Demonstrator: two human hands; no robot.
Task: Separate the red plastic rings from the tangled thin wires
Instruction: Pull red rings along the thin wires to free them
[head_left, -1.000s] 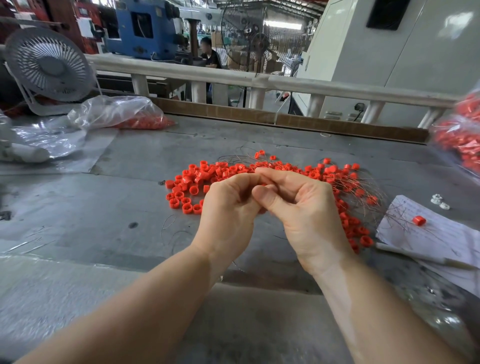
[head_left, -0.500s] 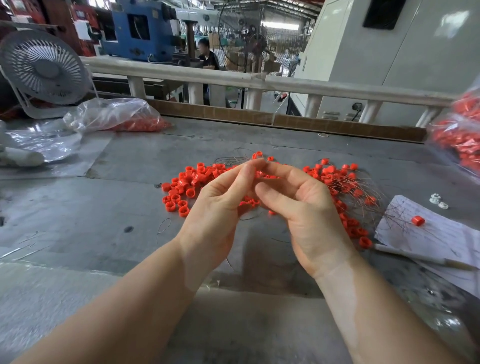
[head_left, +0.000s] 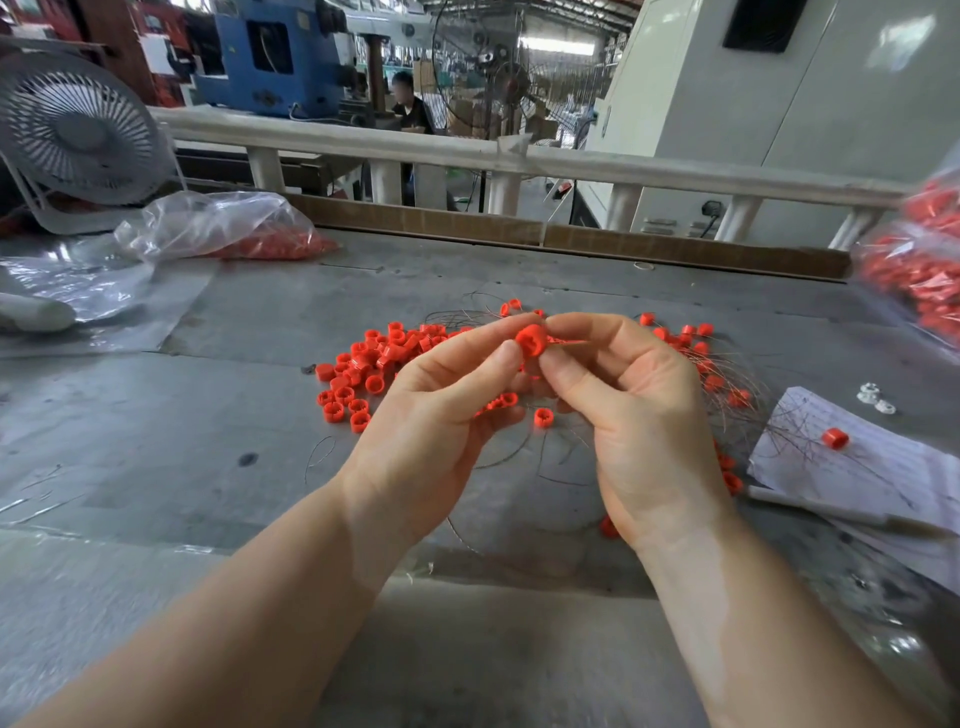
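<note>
Over a grey worktop (head_left: 218, 467) in a busy workshop, a person's two hands meet around one red ring (head_left: 530, 339): the left hand (head_left: 431, 431) and right hand (head_left: 641, 421) both pinch it between thumb and forefinger, holding it clear of the surface. Just beyond the hands, at twelve o'clock, loose red rings (head_left: 374, 364) lie heaped at the left, while thin wires (head_left: 727, 374) with rings still caught in them spread toward three o'clock. A single ring (head_left: 835, 439) sits on lined paper (head_left: 883, 467) at the right. A plastic bag (head_left: 218, 223) and white fan (head_left: 78, 135) stand at ten o'clock.
</note>
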